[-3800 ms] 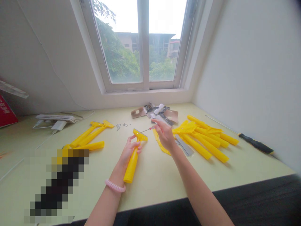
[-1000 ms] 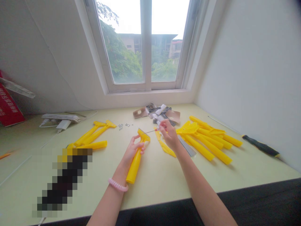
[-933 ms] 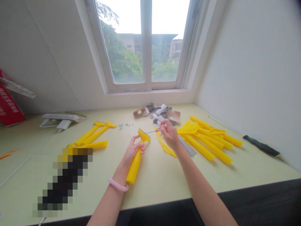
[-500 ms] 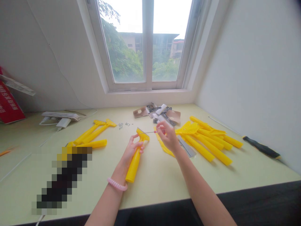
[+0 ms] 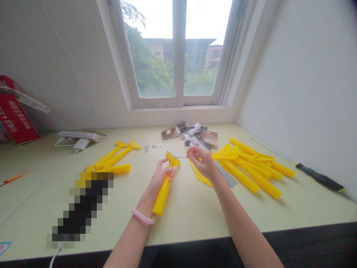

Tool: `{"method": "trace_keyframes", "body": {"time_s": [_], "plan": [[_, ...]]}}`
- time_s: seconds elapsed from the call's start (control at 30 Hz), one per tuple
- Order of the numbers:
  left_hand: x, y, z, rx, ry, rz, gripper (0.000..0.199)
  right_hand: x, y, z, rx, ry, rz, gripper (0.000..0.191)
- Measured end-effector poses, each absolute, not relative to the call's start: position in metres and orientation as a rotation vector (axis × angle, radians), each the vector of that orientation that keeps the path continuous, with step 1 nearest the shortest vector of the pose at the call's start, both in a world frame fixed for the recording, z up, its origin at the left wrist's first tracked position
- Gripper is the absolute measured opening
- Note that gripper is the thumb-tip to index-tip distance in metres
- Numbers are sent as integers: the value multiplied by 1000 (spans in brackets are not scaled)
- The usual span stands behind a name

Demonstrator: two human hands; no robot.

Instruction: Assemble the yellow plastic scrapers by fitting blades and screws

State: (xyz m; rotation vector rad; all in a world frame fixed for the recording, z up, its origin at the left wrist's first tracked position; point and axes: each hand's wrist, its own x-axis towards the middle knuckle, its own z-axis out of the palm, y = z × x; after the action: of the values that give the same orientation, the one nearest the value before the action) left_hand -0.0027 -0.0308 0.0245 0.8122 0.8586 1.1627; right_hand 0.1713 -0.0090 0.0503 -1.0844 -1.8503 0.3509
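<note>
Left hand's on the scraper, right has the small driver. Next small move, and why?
Probably bring the tip of the small screwdriver in the right hand onto the head of the yellow plastic scraper, since its shaft points there and the left hand steadies the scraper. Whether a screw sits there is too small to tell.
</note>
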Motion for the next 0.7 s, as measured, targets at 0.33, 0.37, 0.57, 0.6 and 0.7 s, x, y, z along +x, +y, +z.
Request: {"method": "trace_keyframes", "body": {"time_s": [0.33, 0.37, 0.57, 0.6, 0.7], "plan": [[-1, -34, 28, 842, 877, 1141, 48, 172, -6, 47, -1193, -1797, 386, 18], [-2, -34, 29, 835, 878, 1140, 48, 172, -6, 47, -1193, -1794, 399, 19], [-3, -34, 30, 771, 867, 1191, 51, 171, -4, 46, -1170, -1784, 400, 28], [-3, -34, 30, 771, 867, 1192, 51, 171, -4, 46, -1157, -1785, 398, 27], [-3, -35, 30, 776, 856, 1186, 50, 170, -6, 47, -1115, -1776, 434, 20]]}}
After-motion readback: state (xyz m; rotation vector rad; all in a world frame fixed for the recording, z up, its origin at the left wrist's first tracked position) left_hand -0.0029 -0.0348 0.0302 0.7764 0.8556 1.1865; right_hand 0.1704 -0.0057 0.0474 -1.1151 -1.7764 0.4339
